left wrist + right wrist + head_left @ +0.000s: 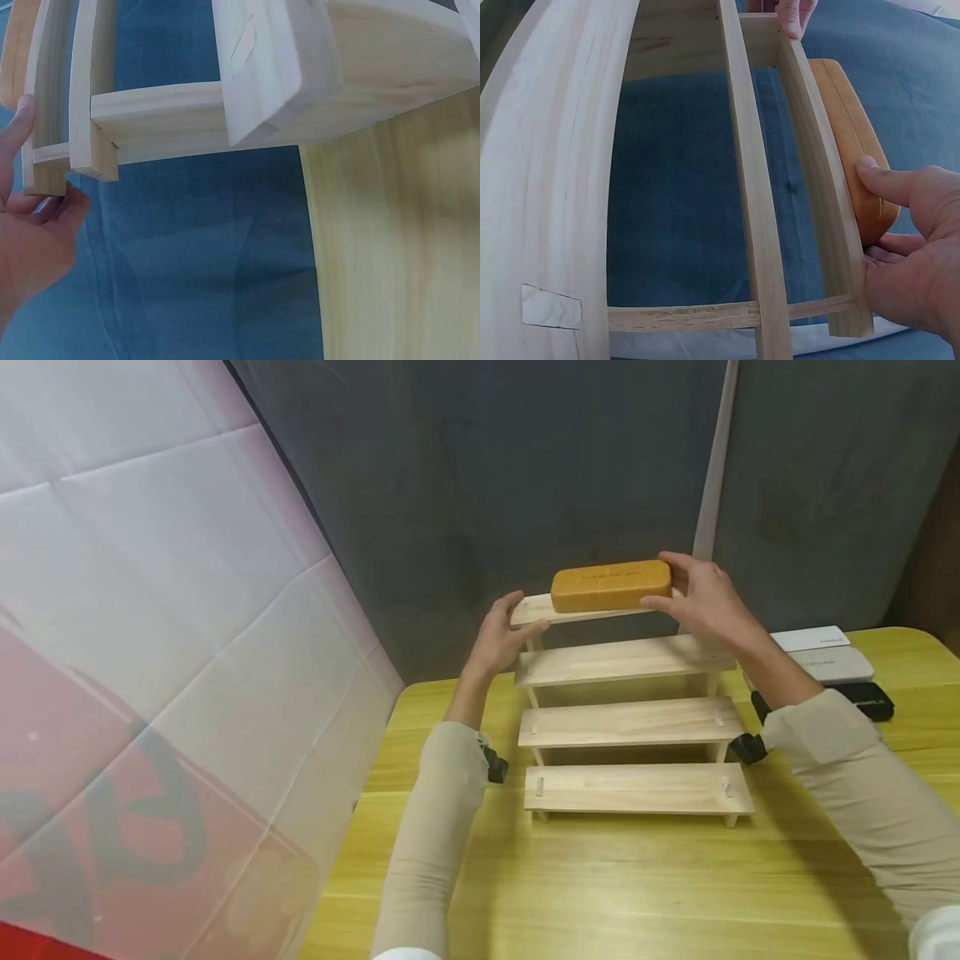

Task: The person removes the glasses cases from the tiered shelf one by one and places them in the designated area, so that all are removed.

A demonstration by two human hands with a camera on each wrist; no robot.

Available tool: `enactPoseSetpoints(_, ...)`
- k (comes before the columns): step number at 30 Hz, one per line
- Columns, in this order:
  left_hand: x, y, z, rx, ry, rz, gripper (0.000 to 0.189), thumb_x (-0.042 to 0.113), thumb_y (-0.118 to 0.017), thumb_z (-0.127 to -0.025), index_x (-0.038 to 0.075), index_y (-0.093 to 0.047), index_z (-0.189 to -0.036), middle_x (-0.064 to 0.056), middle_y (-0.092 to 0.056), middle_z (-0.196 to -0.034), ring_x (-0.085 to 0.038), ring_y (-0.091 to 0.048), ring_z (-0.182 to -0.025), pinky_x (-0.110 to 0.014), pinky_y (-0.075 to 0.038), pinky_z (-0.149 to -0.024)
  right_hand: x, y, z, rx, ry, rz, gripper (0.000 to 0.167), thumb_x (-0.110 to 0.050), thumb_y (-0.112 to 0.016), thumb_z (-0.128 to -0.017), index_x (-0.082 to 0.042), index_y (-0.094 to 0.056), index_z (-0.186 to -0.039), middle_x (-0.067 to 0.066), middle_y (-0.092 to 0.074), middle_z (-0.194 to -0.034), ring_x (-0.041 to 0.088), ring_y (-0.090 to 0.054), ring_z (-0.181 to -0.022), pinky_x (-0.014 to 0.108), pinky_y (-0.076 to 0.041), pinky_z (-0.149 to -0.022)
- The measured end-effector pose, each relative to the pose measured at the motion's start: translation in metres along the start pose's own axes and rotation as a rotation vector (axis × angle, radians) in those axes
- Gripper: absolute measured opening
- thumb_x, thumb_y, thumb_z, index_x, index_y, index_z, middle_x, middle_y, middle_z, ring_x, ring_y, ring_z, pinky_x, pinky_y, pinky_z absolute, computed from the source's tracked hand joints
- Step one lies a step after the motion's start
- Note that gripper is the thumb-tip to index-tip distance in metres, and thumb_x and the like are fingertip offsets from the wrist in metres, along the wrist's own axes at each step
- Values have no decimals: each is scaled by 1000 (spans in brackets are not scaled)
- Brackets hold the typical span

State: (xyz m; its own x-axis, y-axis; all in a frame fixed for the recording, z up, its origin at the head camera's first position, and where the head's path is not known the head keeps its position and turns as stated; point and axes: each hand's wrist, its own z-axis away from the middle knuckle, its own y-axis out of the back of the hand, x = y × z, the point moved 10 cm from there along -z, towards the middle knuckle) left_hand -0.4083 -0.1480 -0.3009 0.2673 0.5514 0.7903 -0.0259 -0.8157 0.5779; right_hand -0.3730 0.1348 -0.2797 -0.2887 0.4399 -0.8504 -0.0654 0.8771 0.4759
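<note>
An orange glasses case (611, 587) lies lengthwise on the top step of a pale wooden stepped rack (630, 722). My right hand (708, 602) pinches the case's right end, thumb on the near side. In the right wrist view, the case (855, 142) shows a seam along its side, and the fingers of my right hand (915, 247) are partly hidden behind it. With my left hand (498, 639) I grip the left end of the top step, apart from the case. The left wrist view shows my left hand (37, 232) with its thumb and fingers on either side of that board.
Right of the rack, partly behind my right forearm, lie a white case (810, 639), a light grey case (832, 665) and a black case (862, 700) on the yellow wooden table (615, 893). A dark curtain (525, 468) hangs behind, and a printed panel (187, 610) stands at the left.
</note>
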Motion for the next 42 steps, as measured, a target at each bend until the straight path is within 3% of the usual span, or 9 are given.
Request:
enactPoseSetpoints(8,1,4,-1,0,-4,16,82,30,-82,-98,4,-39,-162,-15,-41,-164,-28,-44,-148,-41,-39,-122,1,0,-1,8,-6,-20,88,-21,-73,-104,-1,-17,-169,25,-27,-170,39,-35,-154,54,-39,-120)
enactPoseSetpoints(16,-2,6,-2,3,-6,15,81,30,-82,-97,3,-41,-161,-15,-44,-162,-29,-47,-145,-41,-40,-121,-4,-6,-3,-86,9,-1,91,-21,-69,-106,-1,-7,-170,26,-19,-172,41,-28,-156,56,-33,-123)
enactPoseSetpoints(28,1,6,-1,6,-3,-2,81,30,-83,-96,3,-42,-160,-16,-45,-160,-29,-48,-144,-41,-41,-120,0,3,-5,-25,-14,-36,89,-22,-80,-99,1,-27,-166,27,-38,-164,41,-42,-150,55,-41,-119)
enactPoseSetpoints(35,0,6,-1,11,-3,10,81,30,-83,-96,3,-42,-160,-16,-45,-160,-29,-47,-144,-41,-41,-121,-1,-6,-6,-92,-2,-32,95,-22,-79,-100,1,-17,-168,28,-33,-167,41,-37,-153,57,-37,-121)
enactPoseSetpoints(38,-1,6,0,9,-2,16,81,30,-83,-96,3,-41,-160,-16,-44,-162,-29,-46,-146,-41,-40,-121,-3,-5,-6,-67,16,-19,90,-18,-79,-99,2,-23,-167,29,-39,-163,41,-42,-150,55,-40,-119)
enactPoseSetpoints(42,-1,5,1,9,-7,25,80,29,-82,-97,2,-41,-160,-16,-43,-162,-29,-46,-146,-42,-40,-121,-3,0,0,26,26,1,89,-21,-87,-93,2,-36,-163,27,-48,-158,41,-51,-143,54,-47,-113)
